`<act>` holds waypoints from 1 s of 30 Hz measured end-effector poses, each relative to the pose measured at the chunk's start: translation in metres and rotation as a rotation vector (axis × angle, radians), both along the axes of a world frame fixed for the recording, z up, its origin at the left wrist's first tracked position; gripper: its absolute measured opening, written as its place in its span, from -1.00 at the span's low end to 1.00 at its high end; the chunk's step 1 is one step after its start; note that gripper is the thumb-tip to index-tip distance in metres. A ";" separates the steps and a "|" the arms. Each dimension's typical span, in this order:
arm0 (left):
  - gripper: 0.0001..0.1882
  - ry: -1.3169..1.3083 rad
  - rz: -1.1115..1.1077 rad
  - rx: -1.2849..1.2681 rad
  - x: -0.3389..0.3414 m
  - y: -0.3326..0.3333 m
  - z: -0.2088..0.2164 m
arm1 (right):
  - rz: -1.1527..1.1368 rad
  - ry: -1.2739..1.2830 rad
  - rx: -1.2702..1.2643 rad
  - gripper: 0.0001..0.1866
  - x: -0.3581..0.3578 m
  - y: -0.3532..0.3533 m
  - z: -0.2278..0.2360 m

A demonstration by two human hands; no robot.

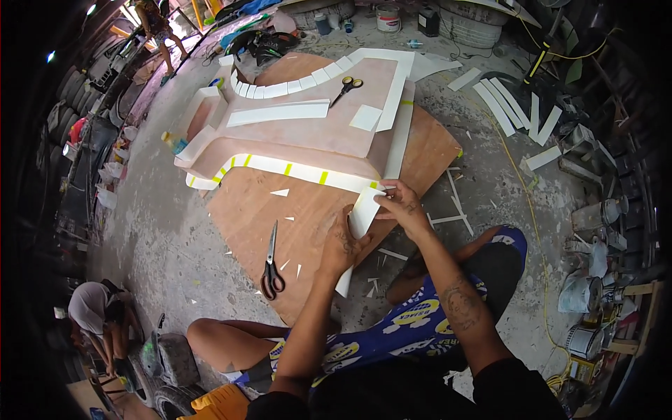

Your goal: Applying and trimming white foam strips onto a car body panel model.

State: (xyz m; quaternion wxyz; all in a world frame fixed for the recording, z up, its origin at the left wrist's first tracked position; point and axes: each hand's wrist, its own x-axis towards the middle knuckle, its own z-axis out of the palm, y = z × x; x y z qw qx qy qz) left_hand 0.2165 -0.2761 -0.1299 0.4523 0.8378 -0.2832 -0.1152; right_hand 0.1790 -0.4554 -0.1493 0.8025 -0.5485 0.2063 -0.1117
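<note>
A long white strip [363, 213] is held between my two hands at the near right corner of a pinkish moulded panel [280, 133]. My left hand [343, 241] is closed round the strip's lower part, whose end hangs past the board's edge. With its fingertips, my right hand [402, 206] pinches the strip's upper end against the panel's corner. White edging [269, 164] with short yellow tape pieces runs along the panel's near side. Dark-handled scissors [271, 271] lie left of my left hand on the plywood board [308, 217]. Yellow-and-black scissors [348, 88] rest on the panel.
Small white offcuts [280, 192] are scattered over the board. Cut white strips [500, 105] lie on the concrete floor at the far right. A yellow cord [535, 217] crosses the right side. One person [98, 308] bends at lower left; another [155, 28] stands at far left.
</note>
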 end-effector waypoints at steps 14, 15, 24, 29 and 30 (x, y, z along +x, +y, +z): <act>-0.59 0.037 -0.255 -0.016 -0.021 0.040 0.033 | 0.093 0.060 0.611 -0.56 -0.005 -0.014 -0.065; -0.68 0.488 -0.231 -0.003 -0.019 0.048 0.015 | 0.094 0.082 0.681 -0.60 -0.001 -0.011 -0.068; -0.65 0.017 -0.090 -0.317 0.050 0.012 -0.020 | 0.131 0.129 0.715 -0.76 0.006 0.001 -0.075; -0.83 -0.108 -0.453 -0.276 0.081 -0.025 0.020 | 0.238 0.090 0.716 -0.75 0.002 -0.006 -0.087; -0.83 -0.105 -0.443 -0.279 0.085 -0.028 0.026 | 0.245 0.099 0.713 -0.75 0.001 -0.008 -0.086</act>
